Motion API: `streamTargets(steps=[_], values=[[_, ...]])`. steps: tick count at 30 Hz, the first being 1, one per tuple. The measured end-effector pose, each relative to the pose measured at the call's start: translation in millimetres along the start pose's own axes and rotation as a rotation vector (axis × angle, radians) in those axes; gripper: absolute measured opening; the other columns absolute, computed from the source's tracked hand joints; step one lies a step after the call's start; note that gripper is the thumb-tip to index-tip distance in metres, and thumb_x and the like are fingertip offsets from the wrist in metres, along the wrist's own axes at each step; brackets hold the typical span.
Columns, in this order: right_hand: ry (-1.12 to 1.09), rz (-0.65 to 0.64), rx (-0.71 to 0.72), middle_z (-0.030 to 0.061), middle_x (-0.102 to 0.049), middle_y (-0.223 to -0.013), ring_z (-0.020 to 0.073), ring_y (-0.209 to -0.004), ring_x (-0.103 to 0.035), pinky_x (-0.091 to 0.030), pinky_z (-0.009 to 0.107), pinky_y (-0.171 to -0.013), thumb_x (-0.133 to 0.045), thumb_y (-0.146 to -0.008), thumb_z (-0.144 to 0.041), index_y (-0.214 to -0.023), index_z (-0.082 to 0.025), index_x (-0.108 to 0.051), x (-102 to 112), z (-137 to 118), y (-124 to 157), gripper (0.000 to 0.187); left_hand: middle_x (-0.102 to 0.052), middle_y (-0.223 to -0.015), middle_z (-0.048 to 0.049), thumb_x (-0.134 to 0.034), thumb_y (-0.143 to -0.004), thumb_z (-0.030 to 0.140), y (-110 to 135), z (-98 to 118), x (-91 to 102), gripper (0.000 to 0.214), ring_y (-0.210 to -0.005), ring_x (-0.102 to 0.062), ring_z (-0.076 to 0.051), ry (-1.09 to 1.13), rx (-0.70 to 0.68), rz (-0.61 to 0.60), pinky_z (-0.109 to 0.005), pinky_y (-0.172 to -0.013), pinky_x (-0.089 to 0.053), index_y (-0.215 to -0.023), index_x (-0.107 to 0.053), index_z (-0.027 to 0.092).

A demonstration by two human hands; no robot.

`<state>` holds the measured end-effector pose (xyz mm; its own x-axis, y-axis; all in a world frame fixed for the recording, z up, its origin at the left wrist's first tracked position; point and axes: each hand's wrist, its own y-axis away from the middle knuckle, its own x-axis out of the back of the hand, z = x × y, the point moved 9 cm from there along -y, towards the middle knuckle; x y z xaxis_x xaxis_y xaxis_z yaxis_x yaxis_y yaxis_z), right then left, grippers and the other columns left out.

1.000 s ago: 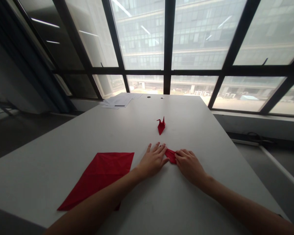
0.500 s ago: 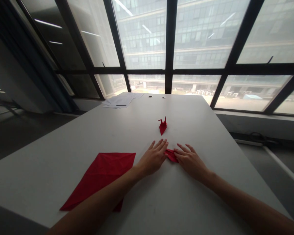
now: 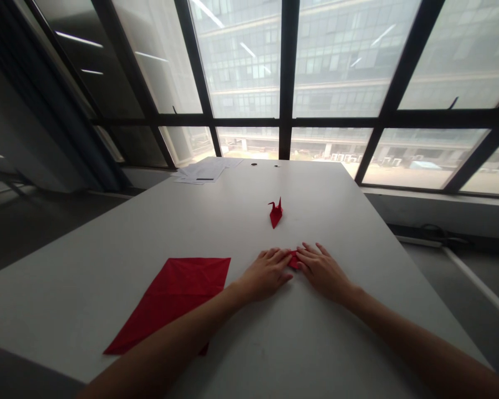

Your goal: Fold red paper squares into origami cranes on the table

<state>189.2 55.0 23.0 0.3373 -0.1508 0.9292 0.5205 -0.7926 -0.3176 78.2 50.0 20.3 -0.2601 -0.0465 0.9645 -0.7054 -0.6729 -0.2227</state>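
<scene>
A broad white bench (image 3: 241, 221) runs away from the person toward a wall of tall windows (image 3: 245, 61) in dark frames, with a pale building and bright ground outside; streaks of light show on the glass. A dark blue curtain (image 3: 56, 100) hangs at the left, and beyond the bench's right edge a pale pipe-like strip (image 3: 478, 280) runs low down. Loose white papers (image 3: 203, 169) overlap at the bench's far left, with a small dark round spot (image 3: 254, 164) near the far edge. A red paper crane (image 3: 276, 215) stands mid-bench, just beyond the hands. At the left lies a larger creased red sheet (image 3: 174, 293), its lower part hidden by the left forearm crossing over it. The small folded red paper (image 3: 293, 260) is on the bench between the left hand (image 3: 268, 272) and the right hand (image 3: 323, 272), whose fingers cover its two ends; the right fingers are partly spread. Whether either hand pinches the paper or only presses it, I cannot tell.
</scene>
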Motion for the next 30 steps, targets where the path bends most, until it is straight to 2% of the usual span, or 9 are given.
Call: streamTargets(steps=[3, 8, 12, 16, 19, 22, 24, 27, 30], values=[[0.008, 0.003, -0.004, 0.0107, -0.060, -0.139, 0.0253, -0.139, -0.044, -0.025, 0.055, -0.117, -0.038, -0.103, -0.026, -0.132, -0.021, -0.061, 0, -1, 0, 0.037, -0.039, -0.156, -0.0105, -0.039, -0.103, 0.043, 0, 1, -5.1, 0.053, -0.146, -0.032, -0.024, 0.048, -0.035, -0.024, -0.044, -0.119, -0.027, -0.152, -0.033, 0.022], [-0.019, 0.013, 0.007, 0.0112, -0.057, -0.142, 0.0274, -0.139, -0.043, -0.022, 0.056, -0.118, -0.053, -0.097, -0.043, -0.137, -0.021, -0.056, -1, 2, 2, 0.045, -0.043, -0.154, -0.0089, -0.036, -0.105, 0.034, -3, -5, -6.9, 0.047, -0.144, -0.036, -0.021, 0.105, -0.013, -0.016, -0.041, -0.118, -0.029, -0.150, -0.038, 0.021], [-0.042, 0.025, -0.008, 0.0080, -0.061, -0.138, 0.0257, -0.138, -0.045, -0.024, 0.056, -0.117, -0.046, -0.102, -0.035, -0.130, -0.025, -0.062, -2, 6, 0, 0.035, -0.057, -0.141, -0.0047, -0.042, -0.104, 0.033, -9, -8, 0.0, 0.037, -0.131, -0.050, -0.020, 0.133, 0.001, 0.067, -0.037, -0.112, -0.038, -0.137, -0.056, 0.026], [-0.089, 0.072, -0.036, 0.0036, -0.068, -0.128, 0.0234, -0.129, -0.054, -0.027, 0.053, -0.115, -0.044, -0.102, -0.030, -0.117, -0.030, -0.070, 0, 12, -6, 0.030, -0.068, -0.122, -0.0023, -0.048, -0.102, 0.032, -17, -19, 3.1, 0.028, -0.115, -0.057, -0.020, 0.192, 0.048, 0.134, -0.035, -0.105, -0.044, -0.119, -0.070, 0.028], [-0.137, 0.118, -0.083, 0.0046, -0.072, -0.118, 0.0218, -0.117, -0.062, -0.032, 0.049, -0.112, -0.050, -0.098, -0.028, -0.113, -0.029, -0.071, 2, 19, -11, 0.026, -0.070, -0.113, -0.0033, -0.049, -0.101, 0.032, -20, -24, 4.4, 0.028, -0.108, -0.059, -0.020, 0.236, 0.072, 0.169, -0.034, -0.101, -0.045, -0.118, -0.071, 0.028], [-0.155, 0.154, -0.093, 0.0081, -0.070, -0.122, 0.0214, -0.117, -0.062, -0.033, 0.047, -0.112, -0.050, -0.096, -0.023, -0.123, -0.023, -0.066, 2, 23, -13, 0.031, -0.070, -0.110, -0.0031, -0.050, -0.101, 0.033, -21, -24, 6.0, 0.030, -0.105, -0.059, -0.020, 0.228, 0.071, 0.186, -0.034, -0.098, -0.046, -0.126, -0.066, 0.029], [-0.161, 0.127, -0.047, 0.0076, -0.067, -0.129, 0.0207, -0.124, -0.059, -0.033, 0.045, -0.114, -0.045, -0.098, -0.020, -0.128, -0.022, -0.064, -3, 20, -15, 0.036, -0.070, -0.111, -0.0024, -0.049, -0.101, 0.032, -21, -21, 5.8, 0.029, -0.106, -0.059, -0.020, 0.182, 0.058, 0.172, -0.034, -0.099, -0.046, -0.124, -0.067, 0.030], [-0.156, 0.019, 0.009, 0.0082, -0.063, -0.136, 0.0199, -0.131, -0.054, -0.035, 0.041, -0.115, -0.037, -0.100, -0.019, -0.132, -0.020, -0.061, -14, 12, -14, 0.040, -0.069, -0.117, -0.0029, -0.046, -0.102, 0.029, -20, -13, 3.2, 0.029, -0.112, -0.059, -0.020, 0.086, 0.041, 0.122, -0.035, -0.102, -0.044, -0.119, -0.069, 0.028], [-0.106, -0.061, 0.007, 0.0138, -0.051, -0.146, 0.0235, -0.138, -0.045, -0.031, 0.045, -0.118, -0.037, -0.103, -0.030, -0.141, -0.013, -0.052, -21, 7, -7, 0.045, -0.062, -0.134, -0.0062, -0.039, -0.104, 0.026, -14, -3, 1.0, 0.035, -0.128, -0.052, -0.021, -0.014, 0.035, 0.088, -0.040, -0.112, -0.034, -0.131, -0.060, 0.023]])
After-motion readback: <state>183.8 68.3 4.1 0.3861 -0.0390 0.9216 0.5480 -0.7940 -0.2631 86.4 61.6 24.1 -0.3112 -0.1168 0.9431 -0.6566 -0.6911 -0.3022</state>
